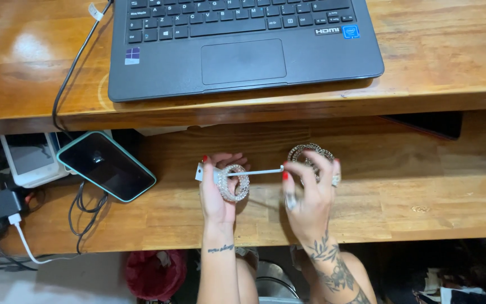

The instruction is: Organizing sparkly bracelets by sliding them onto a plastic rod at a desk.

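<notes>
Warm, fairly bright light falls from above onto the wooden bench [434, 62], giving its varnish an orange cast. A pale patch of glare sits on the upper board at the left, and a small bright spot reflects in the dark screen of the phone [107, 165]. The laptop [243, 50] throws a narrow shadow along its front edge, and the upper board darkens the strip beneath it. The hands [265, 188] cast soft, faint shadows on the lower board. Below the bench edge the floor area is dim and murky, with detail lost at lower right. Focus is sharp at the centre; the bench edges bow slightly toward the corners.
</notes>
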